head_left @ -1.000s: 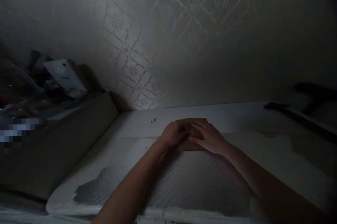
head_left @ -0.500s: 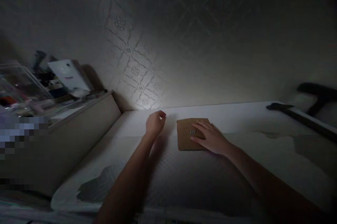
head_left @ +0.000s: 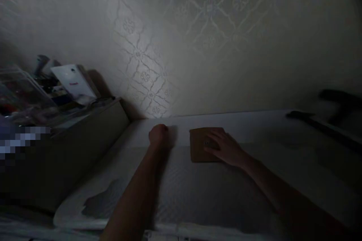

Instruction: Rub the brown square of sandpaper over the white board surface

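A square piece of brown cardboard (head_left: 198,146) lies on the white tabletop (head_left: 243,124). My right hand (head_left: 224,146) rests over its right half with the fingers stretched out and a little apart. Between thumb and fingers, a few tiny shiny bits (head_left: 207,143) show on the cardboard. To the left, apart from the cardboard, my left hand (head_left: 158,134) is closed low over the white surface. Its fingertips are turned away, so whether anything small is in them is hidden.
A raised side unit (head_left: 93,135) at the left carries a white box (head_left: 74,79), a clear plastic case (head_left: 24,84) and small clutter. Dark bar-shaped objects (head_left: 319,122) stand at the right. A patterned wall (head_left: 181,63) closes the back. The light is dim.
My left hand has moved left and slightly down, away from the cardboard. My right hand and the cardboard stay put. The tabletop looks darker, and fewer shiny bits are visible.
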